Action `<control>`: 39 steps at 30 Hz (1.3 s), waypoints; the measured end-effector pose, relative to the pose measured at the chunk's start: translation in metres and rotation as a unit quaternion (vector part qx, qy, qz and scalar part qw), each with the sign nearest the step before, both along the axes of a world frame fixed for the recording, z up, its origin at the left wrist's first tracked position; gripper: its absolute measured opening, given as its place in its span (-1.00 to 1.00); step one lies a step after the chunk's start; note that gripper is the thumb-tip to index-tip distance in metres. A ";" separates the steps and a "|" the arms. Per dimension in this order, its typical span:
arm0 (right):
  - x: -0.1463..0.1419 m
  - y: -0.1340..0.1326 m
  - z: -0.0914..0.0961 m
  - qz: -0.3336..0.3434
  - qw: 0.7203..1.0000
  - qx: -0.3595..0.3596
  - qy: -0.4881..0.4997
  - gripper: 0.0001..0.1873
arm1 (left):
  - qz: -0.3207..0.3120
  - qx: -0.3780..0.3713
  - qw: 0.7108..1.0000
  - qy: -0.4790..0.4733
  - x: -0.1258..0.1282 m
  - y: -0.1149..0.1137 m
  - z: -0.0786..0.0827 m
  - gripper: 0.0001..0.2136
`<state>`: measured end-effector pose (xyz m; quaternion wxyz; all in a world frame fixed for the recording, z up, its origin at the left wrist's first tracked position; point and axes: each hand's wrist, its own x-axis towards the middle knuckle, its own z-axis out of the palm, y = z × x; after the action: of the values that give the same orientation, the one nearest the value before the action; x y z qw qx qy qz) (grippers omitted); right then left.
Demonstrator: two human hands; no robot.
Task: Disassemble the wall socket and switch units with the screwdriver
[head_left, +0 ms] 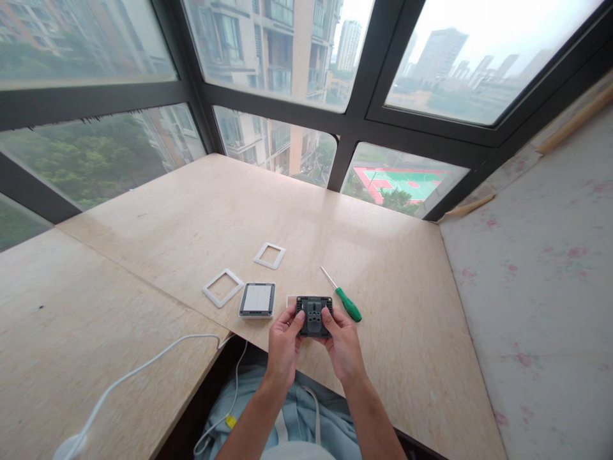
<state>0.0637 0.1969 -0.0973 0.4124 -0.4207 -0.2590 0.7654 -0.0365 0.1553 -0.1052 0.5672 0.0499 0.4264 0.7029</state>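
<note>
A dark grey wall socket [314, 316] is held up between my two hands near the counter's front edge, its slotted face toward me. My left hand [284, 335] grips its left side, thumb on the front. On the opposite side my right hand [343, 338] pinches it the same way. The fingers behind the socket are hidden. Part of a white-edged piece [291, 299] shows just behind it. Left of my hands lies a wall switch [257, 299] with white rockers and a grey surround. To the right rests a screwdriver [348, 304] with a green handle, its shaft pointing away from me.
Two white square cover frames, a nearer one [211, 299] and a farther one [264, 264], lie beyond the switch on the beige stone counter [393, 255]. A white cable [138, 368] runs across the left counter section and over its edge. Dark-framed windows and a papered wall [541, 287] bound the counter.
</note>
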 end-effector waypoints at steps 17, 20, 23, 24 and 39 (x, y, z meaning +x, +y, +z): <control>0.009 -0.007 -0.008 0.089 0.991 0.073 -0.063 -0.39 | 0.024 -0.041 0.990 -0.134 -0.011 -0.001 0.000 -0.42; 0.018 -0.006 -0.005 0.157 0.956 0.202 -0.145 -0.43 | 0.027 -0.037 0.991 -0.130 -0.012 -0.002 0.002 -0.43; 0.027 -0.005 0.006 0.230 0.899 0.304 -0.214 -0.45 | 0.025 -0.028 0.994 -0.101 -0.013 -0.003 0.003 -0.45; 0.030 -0.005 0.010 0.246 0.883 0.326 -0.232 -0.46 | 0.018 -0.026 0.995 -0.092 -0.014 -0.004 0.002 -0.45; 0.025 -0.002 0.025 0.139 0.694 0.550 -0.444 -0.73 | 0.032 -0.050 0.974 -0.221 -0.013 -0.001 0.000 -0.76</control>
<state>0.0886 0.1951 -0.0727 0.2965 -0.3687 -0.8419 0.2594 -0.0500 0.1547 -0.1048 0.6259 -0.1486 0.3264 0.6925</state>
